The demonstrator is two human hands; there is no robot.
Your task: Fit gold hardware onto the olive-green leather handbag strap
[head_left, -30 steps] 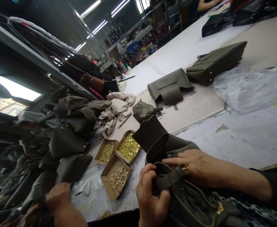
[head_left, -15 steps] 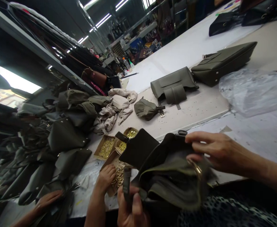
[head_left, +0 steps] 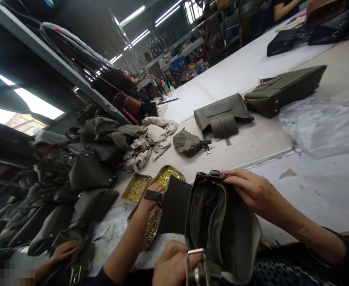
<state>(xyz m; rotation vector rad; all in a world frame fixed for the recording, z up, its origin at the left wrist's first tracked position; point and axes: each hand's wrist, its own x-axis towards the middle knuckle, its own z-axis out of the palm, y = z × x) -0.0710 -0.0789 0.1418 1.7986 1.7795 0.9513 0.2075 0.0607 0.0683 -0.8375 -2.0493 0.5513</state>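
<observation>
An olive-green handbag [head_left: 237, 234] stands open toward me, its zipped mouth and dark lining showing. My right hand [head_left: 249, 190] pinches its upper rim beside a metal ring. My left hand [head_left: 174, 266] is closed on the bag's lower edge, next to a silver buckle [head_left: 196, 264] on its strap. The bag's dark flap [head_left: 174, 208] juts left over a cardboard box of gold fittings [head_left: 152, 224]. A co-worker's hand [head_left: 152, 194] reaches across that box to a small tab at the flap's edge.
Two more boxes of gold fittings [head_left: 137, 188] sit behind. A heap of olive bag parts [head_left: 88, 174] fills the left, with the co-worker's other hand [head_left: 59, 252] on it. Finished olive bags [head_left: 222, 113], a pouch [head_left: 188, 143], beige cloth [head_left: 150, 139] and a plastic sheet [head_left: 323, 123] lie farther back.
The bag has been turned so its open mouth faces me. My right hand shifted to the top rim. The co-worker's hand moved up from the near box to the flap.
</observation>
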